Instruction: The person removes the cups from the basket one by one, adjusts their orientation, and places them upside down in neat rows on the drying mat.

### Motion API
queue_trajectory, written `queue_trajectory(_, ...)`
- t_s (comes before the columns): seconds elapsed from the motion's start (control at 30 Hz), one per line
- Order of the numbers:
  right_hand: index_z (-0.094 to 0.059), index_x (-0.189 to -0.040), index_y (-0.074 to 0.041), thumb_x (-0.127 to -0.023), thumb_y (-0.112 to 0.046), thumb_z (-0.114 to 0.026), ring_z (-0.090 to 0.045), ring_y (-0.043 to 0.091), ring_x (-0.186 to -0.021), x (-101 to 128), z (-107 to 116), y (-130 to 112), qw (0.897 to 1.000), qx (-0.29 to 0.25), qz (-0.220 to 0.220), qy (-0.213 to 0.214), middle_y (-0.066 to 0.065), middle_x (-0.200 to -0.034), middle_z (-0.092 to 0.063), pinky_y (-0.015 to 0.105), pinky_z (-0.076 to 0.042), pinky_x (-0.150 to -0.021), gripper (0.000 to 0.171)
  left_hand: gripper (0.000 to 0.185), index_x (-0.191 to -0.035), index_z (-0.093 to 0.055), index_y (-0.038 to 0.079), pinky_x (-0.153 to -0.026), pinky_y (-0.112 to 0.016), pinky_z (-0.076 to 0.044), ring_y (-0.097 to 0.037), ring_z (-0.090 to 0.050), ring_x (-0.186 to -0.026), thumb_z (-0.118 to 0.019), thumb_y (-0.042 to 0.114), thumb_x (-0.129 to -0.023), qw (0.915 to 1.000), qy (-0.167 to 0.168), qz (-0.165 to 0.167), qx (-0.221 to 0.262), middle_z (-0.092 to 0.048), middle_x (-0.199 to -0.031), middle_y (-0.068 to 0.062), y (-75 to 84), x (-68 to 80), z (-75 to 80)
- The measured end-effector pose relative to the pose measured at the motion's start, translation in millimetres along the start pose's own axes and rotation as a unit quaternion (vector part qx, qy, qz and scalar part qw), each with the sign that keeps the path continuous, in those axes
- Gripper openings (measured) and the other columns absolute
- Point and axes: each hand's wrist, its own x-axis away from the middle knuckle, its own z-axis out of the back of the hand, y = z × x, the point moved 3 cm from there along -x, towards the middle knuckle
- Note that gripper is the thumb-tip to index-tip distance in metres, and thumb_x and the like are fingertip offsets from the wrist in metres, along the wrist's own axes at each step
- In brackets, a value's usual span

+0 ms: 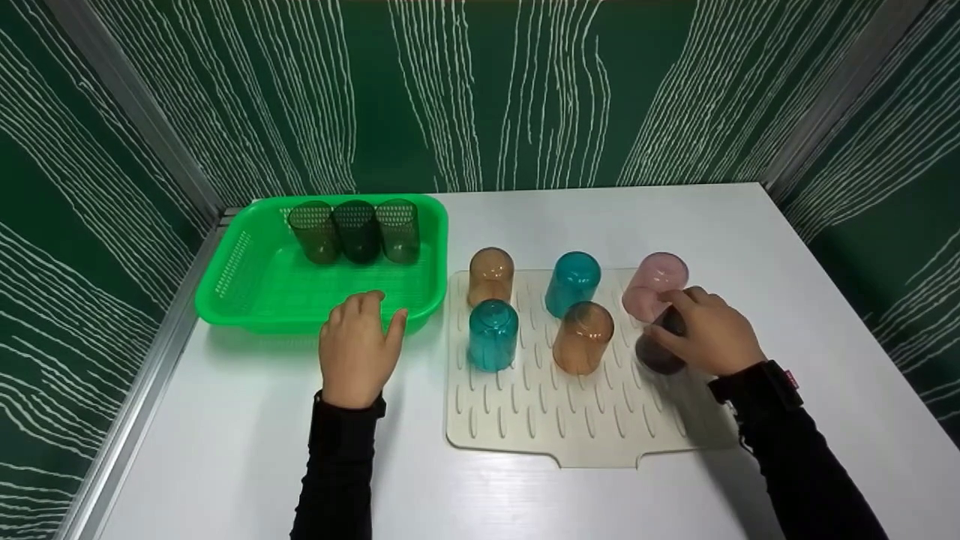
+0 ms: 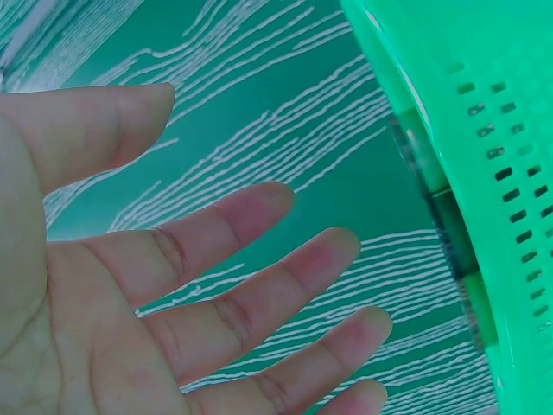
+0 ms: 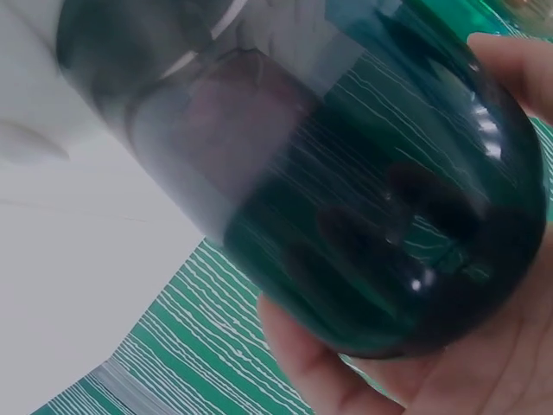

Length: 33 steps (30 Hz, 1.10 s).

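The right hand (image 1: 712, 334) grips a dark cup (image 1: 661, 346) on the mat (image 1: 585, 427); the left hand (image 1: 358, 345) lies spread. Three cups (image 1: 356, 229) sit in the basket (image 1: 247, 289); six remain.

Your right hand (image 1: 712, 330) hides much of the dark cup (image 1: 660, 352); lower frame edge cuts both sleeves.

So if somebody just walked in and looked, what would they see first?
Probably the bright green basket at the table's back left, with three dark cups lined up inside it. Next, the colourful upside-down cups on the pale drying mat: two teal, two orange, one pink. The right hand grips a dark cup at the mat's right side, while the left hand rests open by the basket's front rim.
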Motion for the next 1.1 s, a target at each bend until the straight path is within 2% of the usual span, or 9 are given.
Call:
queue_trajectory(0.27,-0.059,-0.122,-0.002,-0.086,-0.032,-0.072,-0.062,0.043,-0.09,-6.1,8.3,-8.7,1.0,0.006,0.019,0.021,0.026,-0.106,-0.064,0.058,-0.05,-0.075,0.049,0.043,-0.12,-0.065,0.001,-0.092,-0.055,-0.048,-0.042,-0.06,-0.113,-0.066,0.035,-0.093,1.0,0.004,-0.004,0.0,-0.066,-0.12,-0.021,-0.3,-0.3,1.8)
queue_trajectory(0.6,-0.062,-0.118,0.002,-0.087,-0.029,-0.071,-0.063,0.044,-0.093,-13.2,15.9,-25.8,0.996,-0.001,0.057,0.064,0.027,-0.109,-0.066,0.058,-0.05,-0.077,0.045,0.043,-0.119,-0.065,0.001,-0.092,-0.055,-0.048,-0.041,-0.06,-0.113,-0.066,0.036,-0.094,1.0,0.006,-0.004,0.0,-0.067,-0.119,-0.02,0.7,0.9,2.9)
queue_trajectory(0.77,-0.064,-0.115,0.001,-0.088,-0.028,-0.071,-0.063,0.041,-0.098,-18.8,20.5,-40.0,0.992,-0.025,0.078,0.096,0.023,-0.112,-0.065,0.055,-0.051,-0.081,0.041,0.041,-0.118,-0.066,0.002,-0.091,-0.055,-0.049,-0.042,-0.061,-0.112,-0.066,0.035,-0.094,0.9999,0.01,-0.007,-0.002,-0.067,-0.118,-0.02,1.7,1.0,2.3)
queue_trajectory(0.93,-0.064,-0.118,-0.003,-0.089,-0.028,-0.071,-0.057,0.036,-0.11,-24.1,21.1,-56.2,0.987,-0.059,0.084,0.125,0.019,-0.114,-0.061,0.053,-0.05,-0.087,0.039,0.041,-0.118,-0.066,0.001,-0.091,-0.054,-0.05,-0.041,-0.061,-0.112,-0.066,0.035,-0.094,0.9999,0.01,-0.012,-0.004,-0.067,-0.118,-0.02,2.6,1.0,0.2)
queue_trajectory(1.1,-0.064,-0.12,-0.003,-0.089,-0.027,-0.072,-0.059,0.036,-0.107,-27.5,16.3,-69.2,0.986,-0.076,0.075,0.13,0.019,-0.112,-0.063,0.053,-0.052,-0.084,0.04,0.042,-0.119,-0.066,0.002,-0.092,-0.054,-0.049,-0.041,-0.06,-0.113,-0.065,0.036,-0.094,1.0,0.002,-0.009,-0.004,-0.067,-0.118,-0.02,2.8,0.9,-2.4)
